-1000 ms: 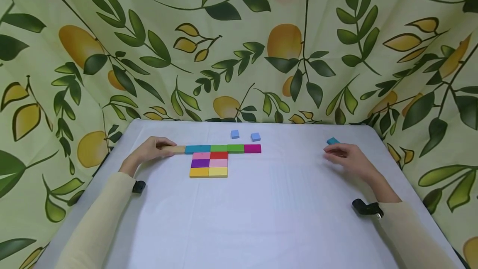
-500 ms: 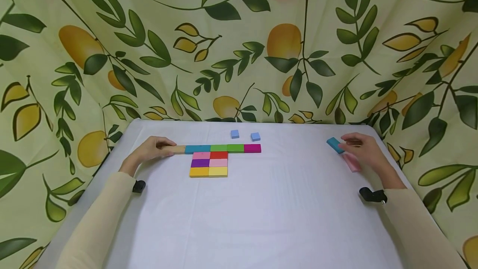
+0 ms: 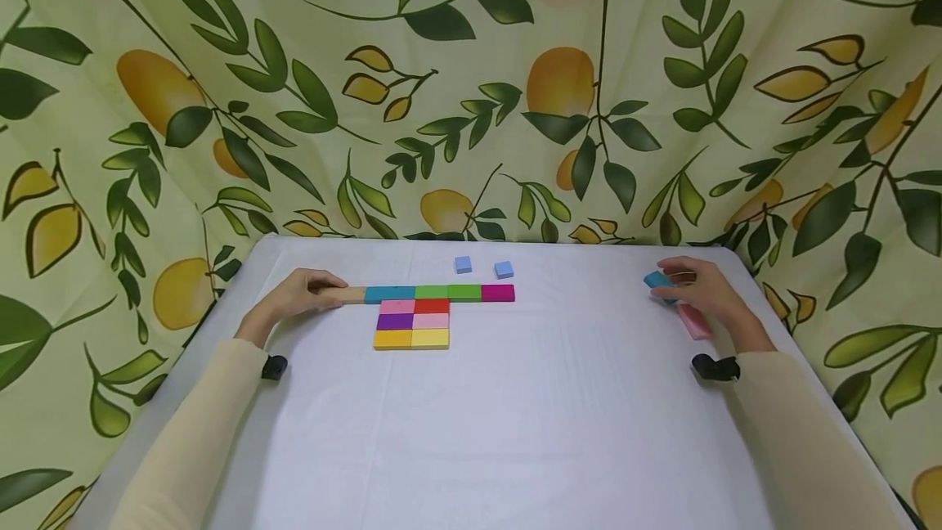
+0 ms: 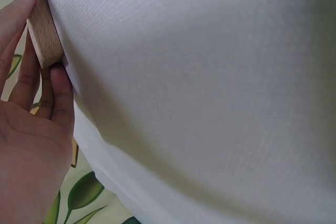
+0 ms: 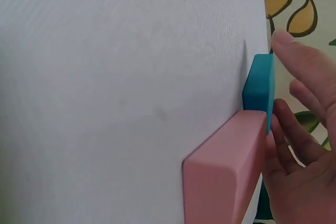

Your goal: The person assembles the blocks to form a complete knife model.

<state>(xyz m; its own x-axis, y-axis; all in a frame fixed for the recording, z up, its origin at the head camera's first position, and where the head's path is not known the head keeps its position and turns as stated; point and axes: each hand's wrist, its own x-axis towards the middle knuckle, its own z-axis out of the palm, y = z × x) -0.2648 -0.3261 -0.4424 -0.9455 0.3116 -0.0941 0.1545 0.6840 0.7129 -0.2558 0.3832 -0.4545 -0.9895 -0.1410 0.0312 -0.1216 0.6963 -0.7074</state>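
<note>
My left hand (image 3: 298, 301) grips the end of a plain wooden block (image 3: 355, 295), pinching it between thumb and fingers in the left wrist view. That block meets the left end of a row: a teal block (image 3: 390, 294), green blocks (image 3: 447, 294) and a magenta block (image 3: 498, 293). On the right, my right hand (image 3: 702, 293) reaches over a loose teal block (image 5: 258, 82). Its thumb and fingers lie around that block, with a gap showing at the thumb in the right wrist view. A pink block (image 5: 226, 166) lies against the teal one.
Below the row sit several blocks in two columns, among them a red block (image 3: 431, 307), a purple block (image 3: 395, 321) and a yellow block (image 3: 430, 339). Two small blue blocks (image 3: 463, 264) lie behind it. A white cloth (image 3: 515, 432) covers the table; a patterned curtain (image 3: 471, 105) hangs behind.
My right hand moved back and right off the pink block, uncovering it, then left over the teal block. My left hand has stayed on the wooden block.
</note>
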